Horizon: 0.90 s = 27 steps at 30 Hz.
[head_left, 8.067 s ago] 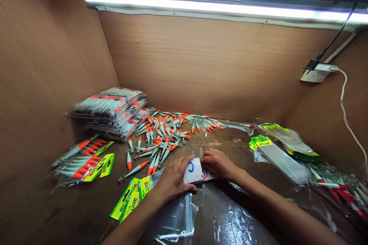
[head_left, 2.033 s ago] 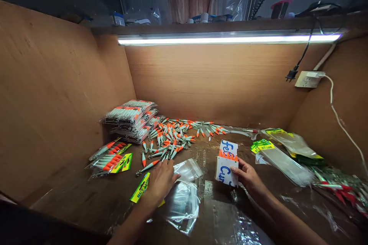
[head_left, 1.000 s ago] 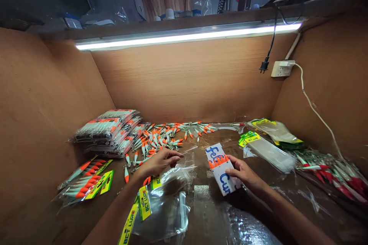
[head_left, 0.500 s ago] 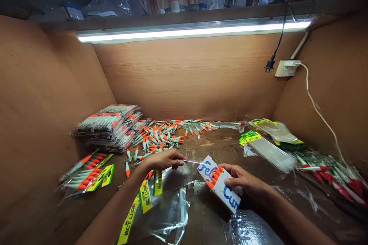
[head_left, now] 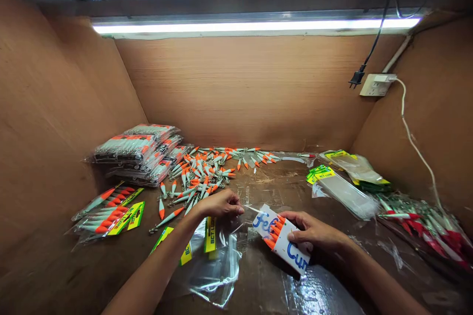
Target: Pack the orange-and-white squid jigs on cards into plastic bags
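**A:** On the surface, a clear bag lies just left of the white sleeve of orange-tipped lures.

**B:** The left hand pinches the bag's edge between thumb and fingers. The right hand wraps the tilted sleeve.

**A:** I'd keep that edge taut and the sleeve low, so no hooks snag.

**B:** Two seconds ago the sleeve stood upright and the left hand lay flat.

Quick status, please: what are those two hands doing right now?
Left hand pinching clear bag. Right hand holding white card of orange-tipped lures. Loose lure pile behind, apart.
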{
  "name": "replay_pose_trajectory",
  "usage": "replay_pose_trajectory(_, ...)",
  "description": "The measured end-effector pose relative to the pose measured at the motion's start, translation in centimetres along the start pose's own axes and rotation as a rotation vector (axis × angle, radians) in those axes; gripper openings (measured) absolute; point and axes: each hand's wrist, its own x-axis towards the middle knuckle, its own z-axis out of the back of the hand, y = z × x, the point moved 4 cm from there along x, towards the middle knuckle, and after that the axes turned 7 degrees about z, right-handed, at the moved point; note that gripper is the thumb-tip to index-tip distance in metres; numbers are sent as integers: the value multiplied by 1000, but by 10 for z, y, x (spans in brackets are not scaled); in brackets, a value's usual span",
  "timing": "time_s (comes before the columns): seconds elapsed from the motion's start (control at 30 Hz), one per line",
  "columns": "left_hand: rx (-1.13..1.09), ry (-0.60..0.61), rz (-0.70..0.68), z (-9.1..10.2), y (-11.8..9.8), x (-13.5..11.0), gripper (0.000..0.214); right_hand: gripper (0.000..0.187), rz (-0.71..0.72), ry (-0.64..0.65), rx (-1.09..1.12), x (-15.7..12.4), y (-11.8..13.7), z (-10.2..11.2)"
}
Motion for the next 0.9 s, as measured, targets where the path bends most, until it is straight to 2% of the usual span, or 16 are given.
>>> replay_pose_trajectory(0.2,-97,61,34,-9,6,1,57,82,-47,-33,53,-2,0,4)
replay_pose_trajectory(0.33,-130,89,58,-13,7,0,59,86,-98,-16,8,-4,1,3)
replay_pose_trajectory(0.6,-80,88,53,-20,-8,-4,56,78,-65,35,-113,-6,8,0)
replay_pose_trajectory(0.77,-50,63,43,-19,-7,-4,53,86,-121,-10,-4,-10,5,7)
replay_pose_trajectory(0.9,-39,62,28,-19,-7,-4,50,89,-165,40,103,-12,3,7)
